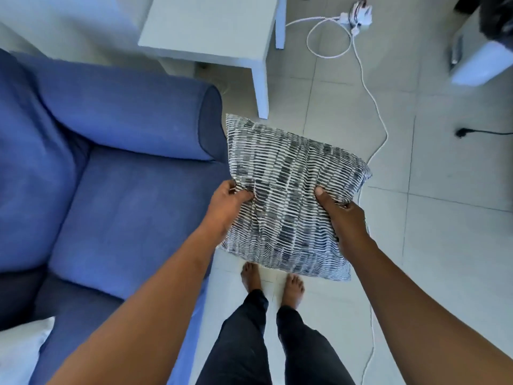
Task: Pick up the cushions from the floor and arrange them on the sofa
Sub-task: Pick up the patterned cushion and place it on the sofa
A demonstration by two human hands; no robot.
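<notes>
Cushion, patterned in dark grey and white dashes, is held in the air above the tiled floor, just right of the sofa front edge. Left hand pinches the cushion's left edge, bunching the fabric; right hand clamps the right edge with the thumb on top. Both arms extend forward from the bottom of the view. Sofa is blue; its seat lies to the left of the cushion, and its rolled armrest sits just beside the cushion's far-left corner. A white cushion shows at the lower-left corner on the sofa. A white side table stands beyond the armrest, one leg close to the cushion's far edge. A white cable loops across the floor to the right and passes behind the cushion. A black plug lies well apart at right. Bare feet stand on the floor below the cushion.
</notes>
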